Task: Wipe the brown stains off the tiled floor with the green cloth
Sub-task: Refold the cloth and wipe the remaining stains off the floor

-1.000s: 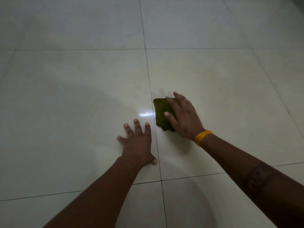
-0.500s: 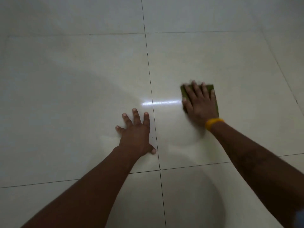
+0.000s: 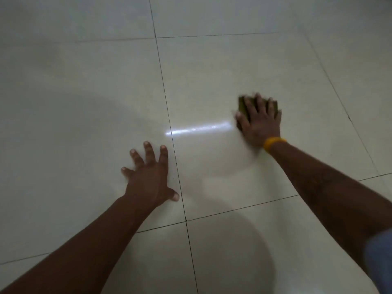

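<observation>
My right hand (image 3: 261,122), with a yellow band at the wrist, lies flat on the green cloth (image 3: 241,108) and presses it onto the pale tiled floor (image 3: 212,77). Only the cloth's edges show around my spread fingers, and both are blurred by motion. My left hand (image 3: 149,172) rests palm down on the tile to the left of a dark grout line, fingers spread, holding nothing. No brown stain is visible on the tiles in view.
Dark grout lines (image 3: 169,115) divide the large glossy tiles. A bright streak of reflected light (image 3: 197,128) lies between my hands. My own shadow darkens the floor at the left and bottom.
My right hand has slid the green cloth to the right and away from the grout line. My left hand has stayed planted on the floor.
</observation>
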